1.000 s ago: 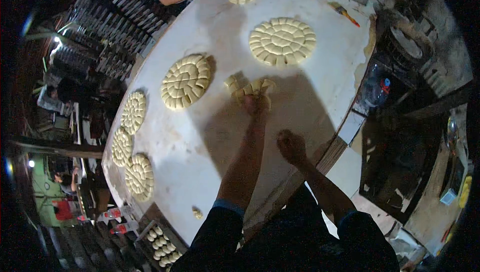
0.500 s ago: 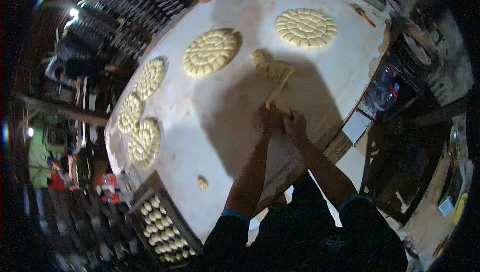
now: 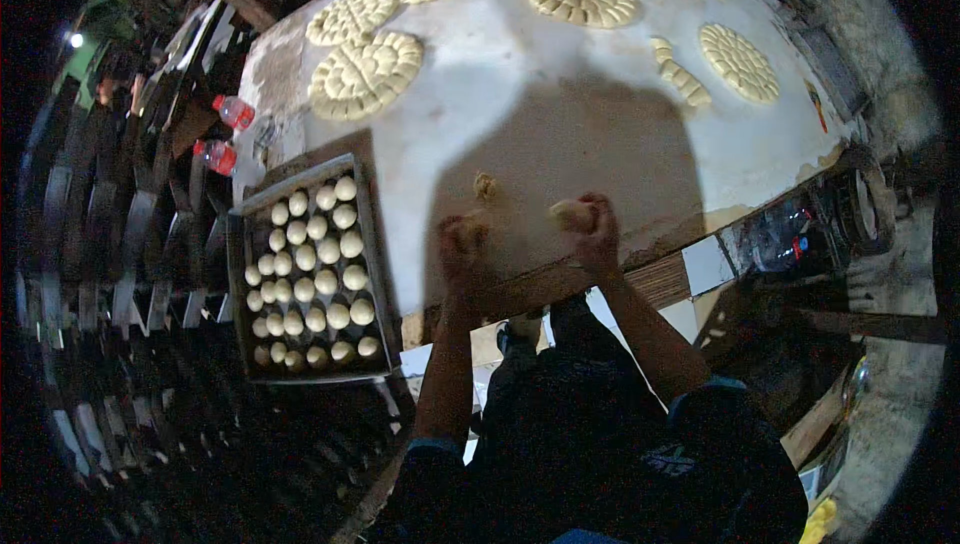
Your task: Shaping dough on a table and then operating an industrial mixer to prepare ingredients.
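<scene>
dough lump (image 3: 570, 213) in right hand (image 3: 598, 228) points left, long axis apparently crosswise.

The left hand (image 3: 462, 245) and right hand (image 3: 598, 229), close together before, have moved apart.

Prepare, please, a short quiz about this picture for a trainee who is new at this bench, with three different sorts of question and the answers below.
1. True or false: the small dough scrap lies on the table, outside the tray of dough balls.

2. Choose one. The right grip holds:
a) a brush
b) a piece of dough
c) a bottle

3. Which of the person's two hands is nearer to the tray?

Key:
1. True
2. b
3. The left grip
</scene>
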A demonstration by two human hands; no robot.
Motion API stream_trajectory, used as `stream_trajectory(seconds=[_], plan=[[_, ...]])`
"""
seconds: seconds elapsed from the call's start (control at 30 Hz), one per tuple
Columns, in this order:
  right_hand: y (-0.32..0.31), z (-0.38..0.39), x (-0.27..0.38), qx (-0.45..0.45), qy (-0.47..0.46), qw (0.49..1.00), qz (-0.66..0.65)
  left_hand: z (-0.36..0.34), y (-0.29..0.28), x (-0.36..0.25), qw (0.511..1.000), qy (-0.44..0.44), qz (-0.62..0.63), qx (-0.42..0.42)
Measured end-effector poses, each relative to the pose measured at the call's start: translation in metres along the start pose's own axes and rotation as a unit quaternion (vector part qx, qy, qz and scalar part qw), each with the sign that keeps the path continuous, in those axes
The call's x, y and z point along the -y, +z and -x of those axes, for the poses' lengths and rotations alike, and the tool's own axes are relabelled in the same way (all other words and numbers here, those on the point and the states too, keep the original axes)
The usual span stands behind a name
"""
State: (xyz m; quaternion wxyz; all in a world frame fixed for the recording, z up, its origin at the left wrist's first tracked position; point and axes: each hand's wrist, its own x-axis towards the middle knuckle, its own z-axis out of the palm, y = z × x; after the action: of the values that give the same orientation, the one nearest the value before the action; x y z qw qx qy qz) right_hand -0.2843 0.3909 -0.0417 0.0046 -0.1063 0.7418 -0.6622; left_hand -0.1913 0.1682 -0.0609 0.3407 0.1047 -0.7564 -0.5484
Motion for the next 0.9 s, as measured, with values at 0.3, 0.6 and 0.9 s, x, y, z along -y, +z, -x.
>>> stream_trajectory(seconds=[0.3,0.6,0.9], plan=[[-0.155,-0.052,-0.044,0.046,-0.111,0.944,0.307,0.011,-0.061,0.017,0.864,0.11,-0.48,0.103],[-0.075,-0.11,-0.041,0.175,-0.238,0.907,0.301,-0.002,0.061,0.031,0.957,-0.241,0.136,-0.086],[-0.127,-0.194,-0.055,0.257,-0.14,0.86,0.417,-0.035,-0.061,0.054,0.925,0.022,-0.378,-0.015]])
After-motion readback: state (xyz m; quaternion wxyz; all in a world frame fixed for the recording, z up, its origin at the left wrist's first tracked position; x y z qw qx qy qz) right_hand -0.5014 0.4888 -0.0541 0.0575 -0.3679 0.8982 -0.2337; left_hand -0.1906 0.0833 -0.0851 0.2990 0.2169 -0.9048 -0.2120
